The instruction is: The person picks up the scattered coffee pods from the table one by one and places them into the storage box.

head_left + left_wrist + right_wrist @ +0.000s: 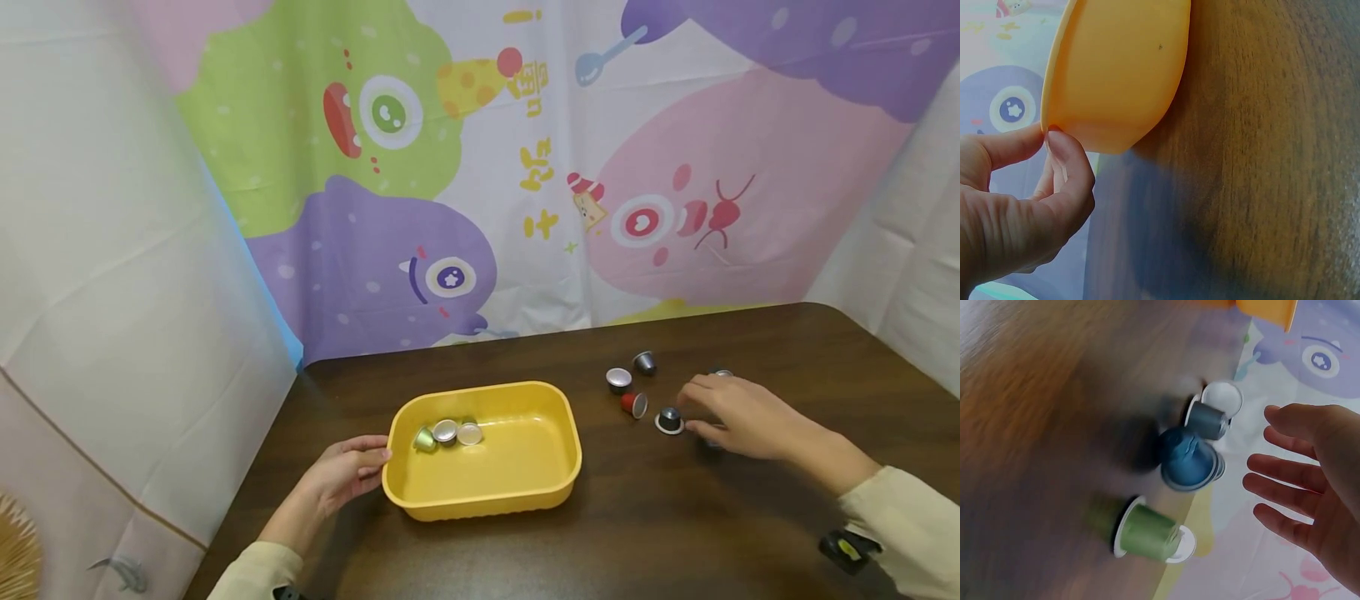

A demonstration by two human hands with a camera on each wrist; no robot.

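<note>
My left hand (341, 475) pinches the rim of a yellow plastic basin (487, 504) at its left end; in the left wrist view the fingertips meet at that rim. Inside the basin lie a light green coffee capsule (424, 440) and two with pale lids (470, 433). Fingers spread and relaxed, my right hand (750, 417) hovers around the capsules on the right, holding nothing. Just left of its fingertips a dark blue capsule (670, 418) stands lid down. A green capsule (1147, 531) shows in the right wrist view, mostly hidden by the hand in the head view.
Beyond the dark blue capsule are a red capsule (634, 405), a silver-lidded one (618, 381) and a grey one (645, 363). Another lid (722, 373) peeks out behind the right hand. The brown wooden table (637, 533) ends at a cartoon-printed curtain (555, 275).
</note>
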